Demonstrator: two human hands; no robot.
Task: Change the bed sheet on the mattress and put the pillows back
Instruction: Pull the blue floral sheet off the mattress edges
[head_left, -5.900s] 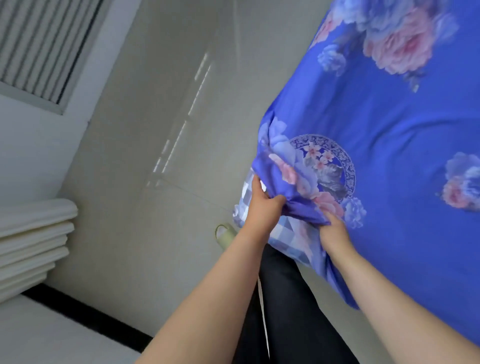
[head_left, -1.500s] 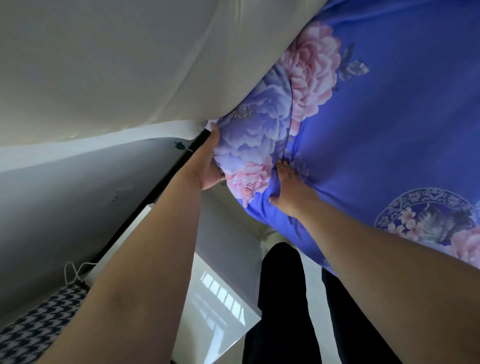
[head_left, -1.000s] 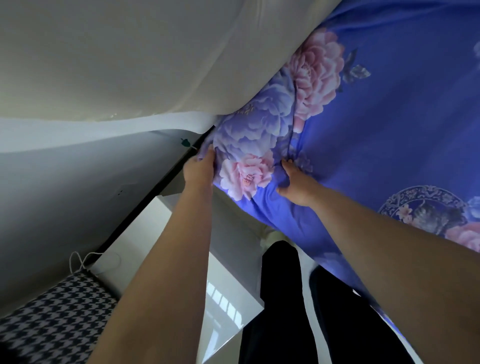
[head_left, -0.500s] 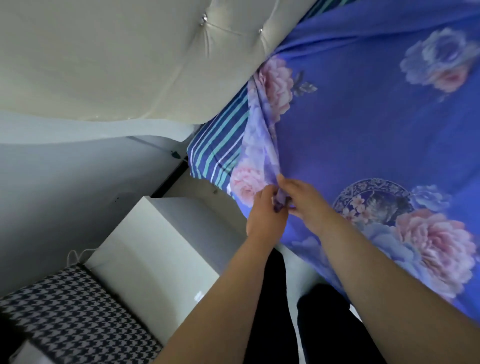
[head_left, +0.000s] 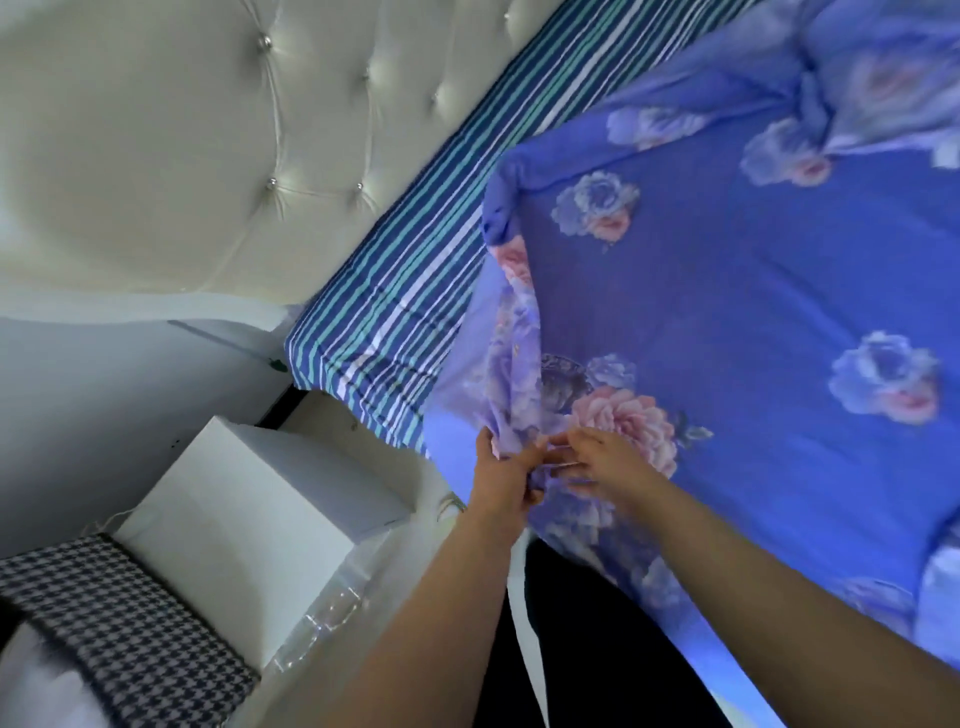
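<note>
**Corner of the floral sheet in both hands, stripes bared beneath**

Plainly, the person has the blue floral sheet (head_left: 727, 312) gathered at the bed's near corner. The left hand (head_left: 506, 467) pinches a bunched fold of it between curled fingers and thumb, and the right hand (head_left: 605, 460) sits just beside, its fingers curled onto the same bunch; how firmly the right one grips cannot be told through the blur. Most of the sheet lies spread over the mattress, peeled away from the head end, where a striped sheet (head_left: 415, 260) shows in blue, teal and white up to the tufted headboard (head_left: 234, 130).

Judging from this, the main risk is a poor hold: the cloth looks thin and slippery, and a small pinched bunch could slide out under a hard pull. A pull could also drag the striped layer, which already wrinkles at its corner. The loose edge hanging off the bedside might snag on the white cabinet (head_left: 260, 509) close by.

The floral cloth is soft, limp and crumples into ridges. The headboard is padded, glossy, dimpled with shiny studs. The cabinet is hard-edged and smooth; beside it lies houndstooth fabric (head_left: 114, 613), coarse-patterned.
</note>
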